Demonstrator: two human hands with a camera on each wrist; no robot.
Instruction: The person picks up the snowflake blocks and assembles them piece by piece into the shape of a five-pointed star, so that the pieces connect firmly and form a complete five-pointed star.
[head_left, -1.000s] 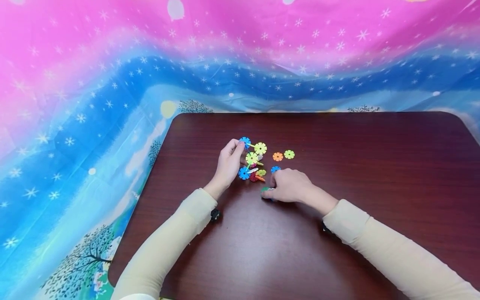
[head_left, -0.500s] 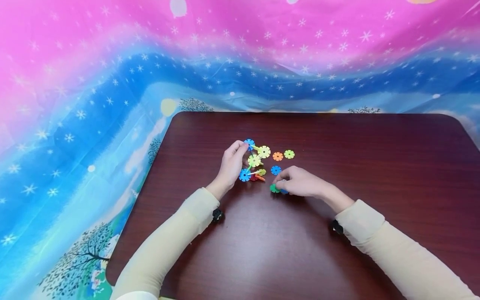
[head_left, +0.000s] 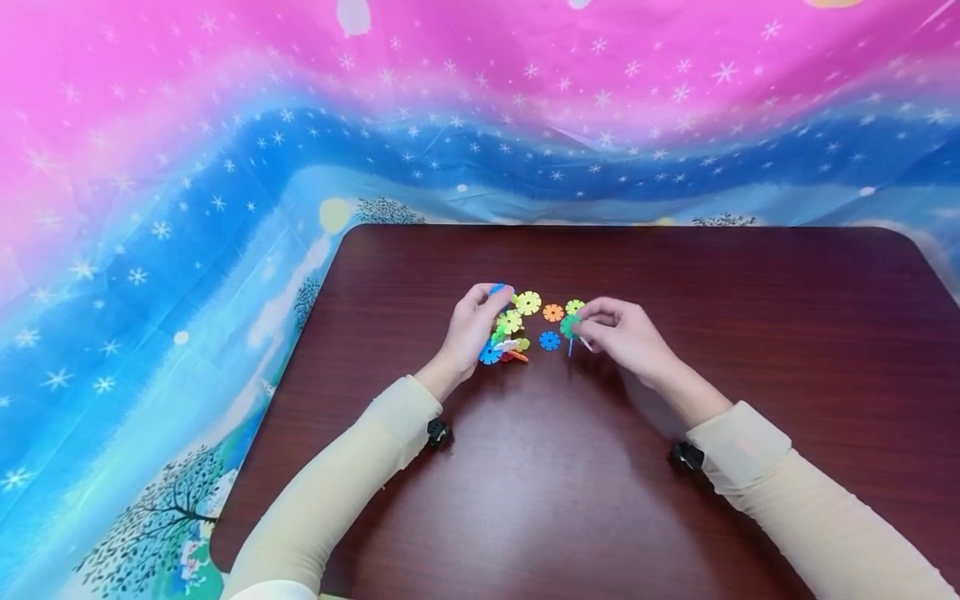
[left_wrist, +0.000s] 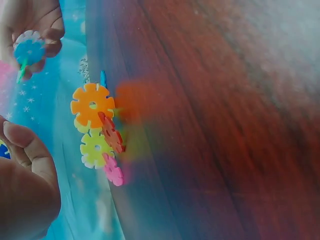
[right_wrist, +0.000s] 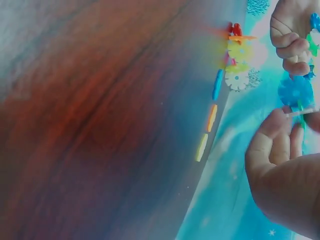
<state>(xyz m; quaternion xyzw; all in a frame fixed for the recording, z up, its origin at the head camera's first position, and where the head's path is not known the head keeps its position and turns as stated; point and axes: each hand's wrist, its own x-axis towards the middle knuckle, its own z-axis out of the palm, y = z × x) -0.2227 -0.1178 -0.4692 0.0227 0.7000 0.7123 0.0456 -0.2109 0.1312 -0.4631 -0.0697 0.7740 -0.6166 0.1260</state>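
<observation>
Near the table's middle, my left hand pinches the blue notched disc at the top of a linked chain of plastic discs. Yellow discs and a lower blue disc belong to that cluster; which ones join is hard to tell. My right hand holds a small joined piece in its fingertips, raised off the table. It has a green disc, a blue disc and a white disc. In the left wrist view, an orange disc stands linked with yellow, red and pink ones.
Between the hands lie a loose orange disc, a loose blue disc and a yellow-green disc, partly covered by my right fingers. The dark wooden table ends at a printed cloth behind.
My right hand has lifted the green, blue and white piece off the table and carried it away from me, slightly rightward. The left hand has shifted slightly right and tilted its blue disc.
</observation>
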